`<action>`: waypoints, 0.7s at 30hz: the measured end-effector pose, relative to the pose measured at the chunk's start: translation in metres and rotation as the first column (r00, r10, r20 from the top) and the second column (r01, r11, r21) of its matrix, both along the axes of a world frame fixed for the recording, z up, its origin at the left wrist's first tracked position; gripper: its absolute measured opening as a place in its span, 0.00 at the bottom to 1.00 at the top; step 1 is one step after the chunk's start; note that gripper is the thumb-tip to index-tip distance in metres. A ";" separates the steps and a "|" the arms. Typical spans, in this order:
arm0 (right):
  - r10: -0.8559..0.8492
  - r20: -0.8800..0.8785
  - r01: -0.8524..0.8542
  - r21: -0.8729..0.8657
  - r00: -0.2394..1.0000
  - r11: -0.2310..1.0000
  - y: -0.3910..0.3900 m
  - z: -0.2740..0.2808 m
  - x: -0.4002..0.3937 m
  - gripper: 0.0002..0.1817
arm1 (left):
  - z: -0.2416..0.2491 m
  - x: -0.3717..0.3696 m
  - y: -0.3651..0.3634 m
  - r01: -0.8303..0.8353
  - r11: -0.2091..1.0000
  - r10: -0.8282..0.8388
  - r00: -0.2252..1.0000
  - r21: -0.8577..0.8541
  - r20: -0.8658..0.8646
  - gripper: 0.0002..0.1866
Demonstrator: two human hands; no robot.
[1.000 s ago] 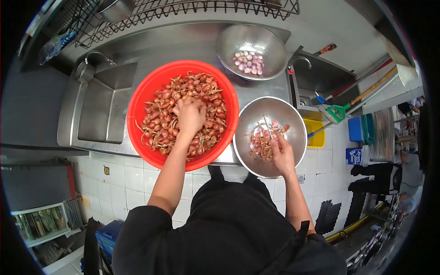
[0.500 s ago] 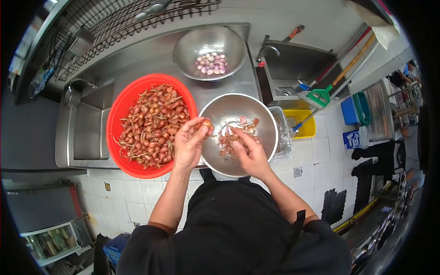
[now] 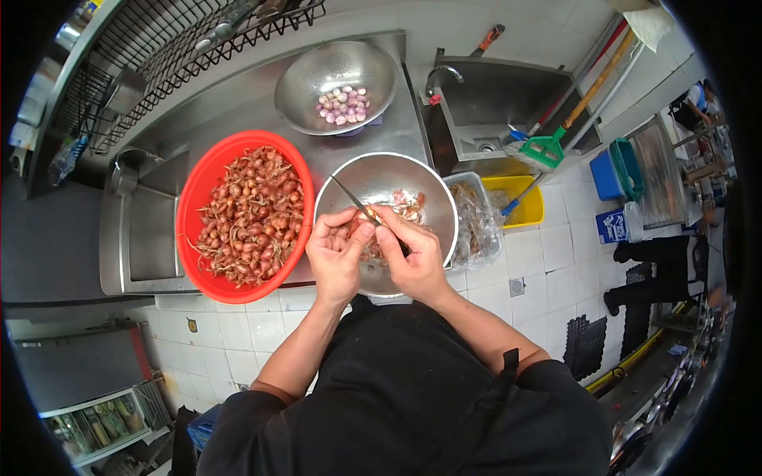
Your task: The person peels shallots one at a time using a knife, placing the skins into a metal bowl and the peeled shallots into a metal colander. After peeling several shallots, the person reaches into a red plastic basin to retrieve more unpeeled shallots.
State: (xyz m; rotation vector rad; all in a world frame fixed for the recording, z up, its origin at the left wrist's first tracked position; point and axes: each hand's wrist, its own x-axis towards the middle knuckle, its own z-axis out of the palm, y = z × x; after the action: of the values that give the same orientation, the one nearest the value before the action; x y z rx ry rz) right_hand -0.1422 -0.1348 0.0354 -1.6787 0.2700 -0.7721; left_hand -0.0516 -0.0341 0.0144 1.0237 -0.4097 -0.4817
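My left hand (image 3: 335,254) is closed, pinching a shallot (image 3: 371,213) that shows only in part between the fingertips. A small knife (image 3: 349,193) is gripped in my right hand (image 3: 417,260), its blade pointing up and to the left across the shallot. Both hands meet above the near part of a steel bowl (image 3: 446,202), in which shallot skins (image 3: 411,206) lie. Left of the hands stands a red tub (image 3: 187,230) heaped with unpeeled shallots (image 3: 252,214). Behind the bowl, a steel colander (image 3: 295,91) holds several peeled shallots (image 3: 343,105).
Steel sinks lie at the left (image 3: 155,230) and the back right (image 3: 508,87). A clear bag of skins (image 3: 472,218) and a yellow container (image 3: 520,190) stand right of the bowl. A wire rack (image 3: 175,63) hangs at upper left. Another person's dark-clothed legs (image 3: 655,270) show far right.
My right hand has come up from the skins in the bowl and now holds a knife against the shallot. My left hand has stayed closed on the shallot. The view has shifted slightly.
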 end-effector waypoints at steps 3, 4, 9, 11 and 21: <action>0.009 0.015 -0.009 0.061 1.000 0.998 0.003 0.000 0.003 0.18 | -0.001 0.006 0.002 0.034 0.998 -0.034 0.999 -0.049 -0.001 0.13; 0.013 0.015 -0.014 0.057 1.000 0.998 0.003 0.002 0.002 0.18 | -0.002 0.010 0.005 0.092 0.993 -0.094 0.995 -0.073 -0.030 0.13; 0.275 -0.065 -0.170 0.644 0.959 0.746 -0.009 0.018 -0.004 0.19 | -0.001 0.029 0.013 0.310 0.928 -0.359 0.892 -0.206 -0.274 0.15; 0.303 -0.099 -0.149 0.704 0.948 0.695 -0.009 0.015 -0.003 0.20 | -0.005 0.035 0.017 0.368 0.909 -0.412 0.862 -0.193 -0.296 0.15; 0.135 -0.190 0.049 0.731 0.972 0.680 -0.008 0.002 0.002 0.16 | -0.006 0.054 0.022 0.292 0.951 -0.304 0.942 -0.098 -0.141 0.13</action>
State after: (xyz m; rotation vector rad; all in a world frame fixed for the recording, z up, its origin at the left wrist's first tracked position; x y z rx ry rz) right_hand -0.1403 -0.1432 0.0374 -0.9796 0.6161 -0.3373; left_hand 0.0020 -0.0123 0.0087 0.8467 -0.4432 -0.8074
